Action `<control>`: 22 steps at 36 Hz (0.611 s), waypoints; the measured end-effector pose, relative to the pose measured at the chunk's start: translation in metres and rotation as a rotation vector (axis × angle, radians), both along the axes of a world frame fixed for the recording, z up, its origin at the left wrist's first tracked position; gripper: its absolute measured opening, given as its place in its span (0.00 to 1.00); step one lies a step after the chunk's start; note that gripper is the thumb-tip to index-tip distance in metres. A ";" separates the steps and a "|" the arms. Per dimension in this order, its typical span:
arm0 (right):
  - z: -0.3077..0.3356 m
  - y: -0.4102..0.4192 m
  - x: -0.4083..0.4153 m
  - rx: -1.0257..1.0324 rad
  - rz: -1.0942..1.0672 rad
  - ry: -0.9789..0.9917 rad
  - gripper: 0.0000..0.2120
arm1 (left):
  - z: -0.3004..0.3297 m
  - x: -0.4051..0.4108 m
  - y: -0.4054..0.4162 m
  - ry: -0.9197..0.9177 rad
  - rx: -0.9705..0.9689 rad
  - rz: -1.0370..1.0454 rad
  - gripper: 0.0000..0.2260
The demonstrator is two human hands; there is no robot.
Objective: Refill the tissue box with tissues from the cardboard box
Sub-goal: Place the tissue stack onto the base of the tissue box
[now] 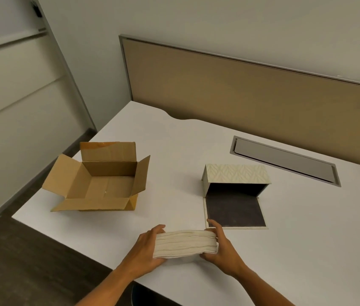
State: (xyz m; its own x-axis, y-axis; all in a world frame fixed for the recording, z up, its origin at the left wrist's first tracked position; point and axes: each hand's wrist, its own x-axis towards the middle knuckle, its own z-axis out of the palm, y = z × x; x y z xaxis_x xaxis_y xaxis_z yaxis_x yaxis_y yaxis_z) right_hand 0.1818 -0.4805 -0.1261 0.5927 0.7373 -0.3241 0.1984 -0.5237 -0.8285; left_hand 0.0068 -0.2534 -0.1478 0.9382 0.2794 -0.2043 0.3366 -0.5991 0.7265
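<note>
A thick stack of cream tissues (185,244) is held just above the near edge of the white table (174,146). My left hand (147,246) grips its left end and my right hand (221,248) grips its right end. The cream patterned tissue box (236,174) lies on its side to the right, its dark inside facing me. Its flap (235,212) lies flat on the table, just beyond my right hand. The brown cardboard box (102,180) stands at the left with its flaps spread, and I see nothing inside it.
A grey cable hatch (285,162) is set into the table behind the tissue box. A tan partition panel (252,96) runs along the far edge. The table's left and near edges drop to dark floor (20,261).
</note>
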 end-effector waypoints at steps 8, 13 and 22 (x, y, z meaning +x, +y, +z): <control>-0.012 -0.005 0.007 -0.033 0.000 0.038 0.35 | -0.007 -0.009 0.005 0.066 -0.229 0.164 0.54; -0.018 -0.006 0.011 -0.054 -0.026 0.056 0.33 | -0.015 -0.021 0.012 0.148 -0.211 0.129 0.51; -0.025 0.001 0.011 -0.098 0.005 0.051 0.33 | -0.021 -0.004 0.013 0.108 -0.179 0.138 0.41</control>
